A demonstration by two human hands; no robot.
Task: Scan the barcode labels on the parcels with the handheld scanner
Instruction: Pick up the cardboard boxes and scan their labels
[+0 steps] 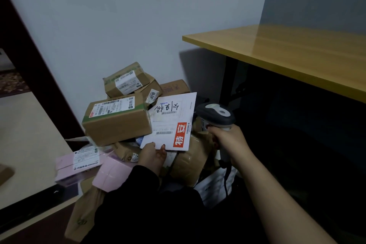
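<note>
My left hand (153,154) pinches the near edge of a flat white envelope parcel (170,123) with an orange patch and barcode labels, holding it tilted above the pile. My right hand (227,140) grips the handle of a grey and white handheld scanner (216,114), whose head sits just right of the envelope and points toward it. A cable hangs down from the scanner's handle. Behind the envelope, brown cardboard boxes (116,121) with white barcode labels are stacked against the wall.
Pink boxes (79,166) and brown-wrapped parcels (190,160) lie on the floor in front of the stack. A yellow-topped table (287,53) juts out at the right, dark space beneath it. A dark door frame (29,61) and pale floor are at the left.
</note>
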